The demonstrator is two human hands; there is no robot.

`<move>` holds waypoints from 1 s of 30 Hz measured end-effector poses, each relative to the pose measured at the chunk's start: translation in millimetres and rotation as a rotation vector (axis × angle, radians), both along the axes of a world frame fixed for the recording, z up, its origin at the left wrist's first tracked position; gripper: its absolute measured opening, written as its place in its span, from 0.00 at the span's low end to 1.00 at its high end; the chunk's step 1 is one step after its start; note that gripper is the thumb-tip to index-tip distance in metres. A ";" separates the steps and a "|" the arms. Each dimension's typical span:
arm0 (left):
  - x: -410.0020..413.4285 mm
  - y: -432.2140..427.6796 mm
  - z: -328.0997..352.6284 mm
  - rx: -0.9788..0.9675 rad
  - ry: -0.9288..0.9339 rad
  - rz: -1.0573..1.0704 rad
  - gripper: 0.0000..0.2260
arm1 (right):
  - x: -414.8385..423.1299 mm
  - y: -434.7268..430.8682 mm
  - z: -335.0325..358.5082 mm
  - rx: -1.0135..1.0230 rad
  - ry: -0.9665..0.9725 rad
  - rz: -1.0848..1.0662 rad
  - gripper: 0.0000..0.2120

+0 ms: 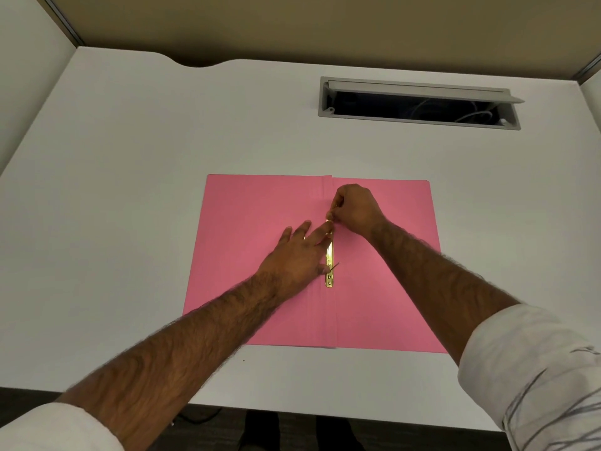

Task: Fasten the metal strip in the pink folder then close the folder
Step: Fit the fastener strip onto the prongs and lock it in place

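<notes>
Hands: left hand [297, 252] is laid open, fingers pressing the gold metal fastener strip [329, 258] along the spine of the open pink card folder [253, 229], flat on the white surface [130, 157]. Right hand [354, 206] is pinched on the strip's far end. Fastening judged in progress; near prong [335, 265] to be bent flat next, then cover folded shut.

Single view only: a wide-angle camera worn on the head, looking forward and steeply down onto a white desk [130, 177]. The desk fills mid-frame, at arm's reach. Partition walls cross the top edge; floor shows along the bottom edge. Both forearms enter from the lower corners.
</notes>
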State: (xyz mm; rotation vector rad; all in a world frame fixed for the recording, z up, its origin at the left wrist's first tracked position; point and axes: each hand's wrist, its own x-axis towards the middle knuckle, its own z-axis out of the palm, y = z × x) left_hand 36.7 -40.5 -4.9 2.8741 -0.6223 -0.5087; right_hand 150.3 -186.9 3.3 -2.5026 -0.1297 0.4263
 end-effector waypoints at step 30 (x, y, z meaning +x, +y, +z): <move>6.2 1.1 -5.4 0.022 0.063 -0.009 0.33 | -147.0 -35.2 -2.3 0.141 -0.160 0.076 0.08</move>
